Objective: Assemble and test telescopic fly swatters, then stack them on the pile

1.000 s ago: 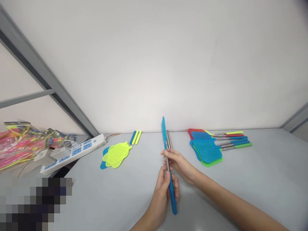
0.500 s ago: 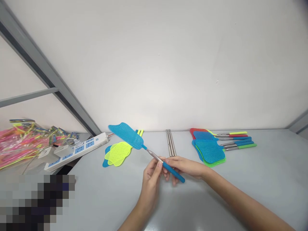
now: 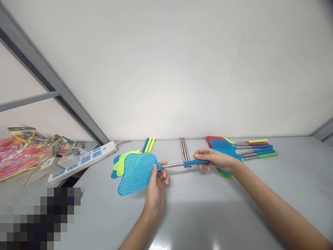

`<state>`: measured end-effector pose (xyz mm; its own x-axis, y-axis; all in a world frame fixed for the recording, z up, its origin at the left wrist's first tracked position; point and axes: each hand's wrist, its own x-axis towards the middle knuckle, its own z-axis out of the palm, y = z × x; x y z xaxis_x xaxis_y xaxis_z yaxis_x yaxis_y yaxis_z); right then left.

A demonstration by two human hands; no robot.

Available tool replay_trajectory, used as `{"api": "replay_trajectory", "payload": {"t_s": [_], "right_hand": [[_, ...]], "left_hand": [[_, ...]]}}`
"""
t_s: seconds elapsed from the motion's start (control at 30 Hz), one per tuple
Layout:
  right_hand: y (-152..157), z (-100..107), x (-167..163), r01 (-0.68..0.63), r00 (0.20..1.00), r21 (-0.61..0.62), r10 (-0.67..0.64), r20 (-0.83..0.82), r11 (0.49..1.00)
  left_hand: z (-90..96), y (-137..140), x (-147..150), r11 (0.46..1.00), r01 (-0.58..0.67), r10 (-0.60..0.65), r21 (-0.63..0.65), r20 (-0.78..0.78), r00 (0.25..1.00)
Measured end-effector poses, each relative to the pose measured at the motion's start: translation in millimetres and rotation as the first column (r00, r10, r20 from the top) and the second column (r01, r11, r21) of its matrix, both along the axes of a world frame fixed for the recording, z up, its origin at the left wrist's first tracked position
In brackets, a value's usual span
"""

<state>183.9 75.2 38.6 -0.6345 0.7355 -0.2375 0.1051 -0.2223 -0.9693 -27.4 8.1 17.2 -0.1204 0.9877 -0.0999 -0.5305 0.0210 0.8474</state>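
Observation:
A blue fly swatter (image 3: 137,172) is held level above the table between my two hands. My left hand (image 3: 157,182) pinches it at the neck, thumb on the lower corner of the mesh head. Around the end of its blue grip, my right hand (image 3: 214,159) is closed. A steel rod joins the head to that grip. Behind the swatter's head lie loose yellow and blue swatter heads (image 3: 120,165). Several bare steel rods (image 3: 185,149) lie beyond the swatter's shaft. Partly hidden by my right hand is a pile of assembled swatters (image 3: 226,149) with red, yellow, blue and green parts.
Blue and yellow grip sleeves (image 3: 149,145) lie by the wall. At the left, a white power strip (image 3: 85,161) with plugged-in adapters and a cable runs along the grey table (image 3: 197,215). Beyond it is a heap of plastic-wrapped pink and yellow items (image 3: 26,152).
The swatter has turned from slanted to nearly level, its head lower and facing up. My left hand has shifted to the neck, and my right hand has moved right onto the grip's end.

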Motion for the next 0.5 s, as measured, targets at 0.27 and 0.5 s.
{"api": "replay_trajectory", "payload": {"t_s": [0.27, 0.5], "right_hand": [[2.9, -4.7, 4.1, 0.025, 0.923, -0.116, -0.068, -0.379, 0.993], [-17.1, -30.3, -45.1, 0.184, 0.842, -0.073, -0.196, -0.503, 0.980]], "left_hand": [[-7.5, -0.8, 5.4, 0.987, -0.162, 0.155, -0.025, -0.164, 0.974], [-14.9, -1.0, 8.8, 0.990, -0.135, 0.128, -0.050, -0.126, 0.984]]}}
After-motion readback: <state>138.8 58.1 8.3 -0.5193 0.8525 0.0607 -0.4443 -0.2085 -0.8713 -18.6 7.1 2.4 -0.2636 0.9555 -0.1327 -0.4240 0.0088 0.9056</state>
